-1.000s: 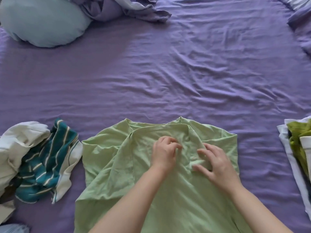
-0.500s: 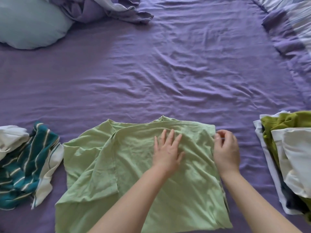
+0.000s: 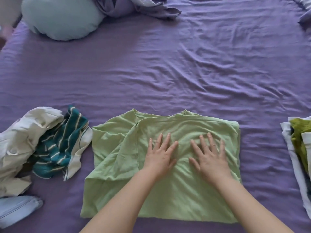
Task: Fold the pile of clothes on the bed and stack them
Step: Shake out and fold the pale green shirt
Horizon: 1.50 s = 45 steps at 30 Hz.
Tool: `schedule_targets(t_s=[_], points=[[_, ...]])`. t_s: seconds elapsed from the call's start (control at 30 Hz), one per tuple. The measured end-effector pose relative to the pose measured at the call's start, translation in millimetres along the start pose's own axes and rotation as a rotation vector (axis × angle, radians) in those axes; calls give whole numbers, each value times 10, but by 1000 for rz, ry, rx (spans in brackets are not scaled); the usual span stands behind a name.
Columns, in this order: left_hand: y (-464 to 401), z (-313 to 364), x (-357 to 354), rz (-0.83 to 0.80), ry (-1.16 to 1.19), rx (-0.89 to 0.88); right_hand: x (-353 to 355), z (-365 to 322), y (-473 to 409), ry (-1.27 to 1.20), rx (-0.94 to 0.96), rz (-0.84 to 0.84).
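Observation:
A light green T-shirt lies spread on the purple bed sheet in front of me, its right side folded in over the middle. My left hand and my right hand both press flat on the shirt's upper middle, fingers straight and spread. To the left sits an unfolded pile: a cream garment, a teal striped garment and a pale blue piece. At the right edge a stack of folded clothes shows white and olive layers.
A pale blue pillow lies at the far left of the bed. A crumpled purple duvet is bunched behind it. More bedding shows at the far right corner.
My right hand left the shirt's right edge and now lies flat beside the left hand. Before that, both hands were curled at the collar area; the right side got folded over.

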<state>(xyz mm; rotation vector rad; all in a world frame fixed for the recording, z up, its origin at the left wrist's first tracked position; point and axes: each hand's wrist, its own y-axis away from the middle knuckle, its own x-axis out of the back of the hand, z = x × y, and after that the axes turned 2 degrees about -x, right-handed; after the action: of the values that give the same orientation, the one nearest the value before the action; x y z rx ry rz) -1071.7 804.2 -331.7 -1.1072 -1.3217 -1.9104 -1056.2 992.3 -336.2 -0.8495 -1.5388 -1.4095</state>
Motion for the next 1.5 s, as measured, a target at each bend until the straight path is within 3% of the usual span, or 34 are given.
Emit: schedule_targets(t_s=[0.07,0.23,0.4,0.53,0.6,0.73,0.8,0.97,1.13,1.3,1.5], points=[[253,-136,-24,58,79,19,-24,-306,57,-25,95,-47],[948,-594,-81,390,159,49,12,-1085,266,-98,201,-38],[1312,-1065,-206,400,183,65,-22,-1562,305,-140,163,65],[1290,-1223,-251,439,195,21,13,-1708,265,-126,119,5],[1247,-1260,-205,533,353,50,22,-1763,236,-138,127,-3],[1147,-1451,102,635,887,411,136,-1892,194,-160,132,7],[1067,-1645,307,719,1062,502,215,-2020,160,-179,140,25],[856,-2170,571,690,1335,594,193,-2358,-161,-226,202,62],[771,-2308,418,608,1148,623,151,-2632,-701,-163,166,47],[1100,-2022,67,487,843,543,185,-2617,-848,-15,222,25],[1641,-1624,-372,328,676,796,-98,-2471,18,-85,235,56]])
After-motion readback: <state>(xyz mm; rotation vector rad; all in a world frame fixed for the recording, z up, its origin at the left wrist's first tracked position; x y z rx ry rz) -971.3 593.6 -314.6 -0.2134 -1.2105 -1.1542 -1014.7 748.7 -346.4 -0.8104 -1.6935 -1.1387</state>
